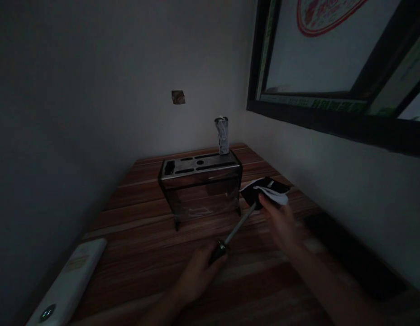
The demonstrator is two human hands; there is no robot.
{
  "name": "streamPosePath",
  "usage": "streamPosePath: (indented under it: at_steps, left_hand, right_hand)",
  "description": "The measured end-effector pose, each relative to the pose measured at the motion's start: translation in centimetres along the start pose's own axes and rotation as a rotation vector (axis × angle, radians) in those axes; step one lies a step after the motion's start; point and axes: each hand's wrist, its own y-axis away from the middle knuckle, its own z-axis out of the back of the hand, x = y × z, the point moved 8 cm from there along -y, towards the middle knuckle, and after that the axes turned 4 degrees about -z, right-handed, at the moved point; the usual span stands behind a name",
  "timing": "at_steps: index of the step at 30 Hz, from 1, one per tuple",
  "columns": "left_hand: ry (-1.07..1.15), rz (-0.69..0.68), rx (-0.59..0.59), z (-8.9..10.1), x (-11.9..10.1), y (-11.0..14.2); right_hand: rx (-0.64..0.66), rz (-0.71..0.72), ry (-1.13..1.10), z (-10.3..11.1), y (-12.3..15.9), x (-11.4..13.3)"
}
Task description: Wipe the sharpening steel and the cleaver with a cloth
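Two bare hands, both busy. L hand point(200, 271): fingers curled tight round the black handle of a thin grey metal rod w/ a black grip point(240, 225); the rod slants up & away from those fingers to the R hand point(281, 222), whose thumb & fingers pinch a folded black-and-white cloth-like piece point(255, 194) at the rod's far end. Can't tell if the tip is inside the folds.

Just beyond the fingers, b/w & ahead of both hands: a black-framed, clear-sided rack w/ a slotted metal top point(210, 164). At its back R corner, farther from the fingers, a crumpled silver-grey upright tube point(223, 138); can't tell if it's in a slot or behind.

L of the L fingers, well apart: a long white plastic bar-shaped device point(69, 283), its yellowish-red label too blurred to read, w/ lit greenish marks on a dark round spot, also illegible. R of the R fingers, a dark flat oblong slab point(352, 258). All on a red-brown wood-grain table point(128, 267).

High R above the fingers, a dark-framed pane point(318, 59): red ring emblem, cut off at top, its script unreadable; along the lower edge, green characters point(339, 105), Chinese-looking, too dim to read for sure.
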Motion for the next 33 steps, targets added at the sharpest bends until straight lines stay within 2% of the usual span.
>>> streamPosePath:
  at_steps: [3,8,13,18,24,29,33]
  left_hand:
    - [-0.028,-0.019,0.011,-0.1,-0.1,-0.1]
    - [-0.026,-0.037,0.033,-0.3,-0.2,-0.2]
    - [-0.008,-0.031,0.045,-0.3,0.1,-0.3]
    - [0.019,-0.046,0.024,-0.2,0.1,-0.3]
    - [0.029,-0.042,-0.013,0.0,0.1,-0.3]
    - [0.027,-0.029,-0.044,-0.1,0.7,-0.3]
    - [0.073,-0.073,-0.057,0.0,0.6,-0.3]
  right_hand:
    - [-0.046,0.054,-0.078,0.6,-0.7,1.1]
    - [-0.007,0.113,-0.145,0.9,-1.8,2.4]
    - [0.042,0.053,-0.138,0.6,-1.9,2.1]
    - [0.102,-0.013,-0.078,-0.7,-0.5,0.7]
    - [0.195,-0.094,0.054,-2.0,1.5,-2.5]
    - [0.359,-0.126,0.216,-3.4,3.8,-4.4]
    - [0.493,-0.178,0.285,-4.5,6.0,-5.9]
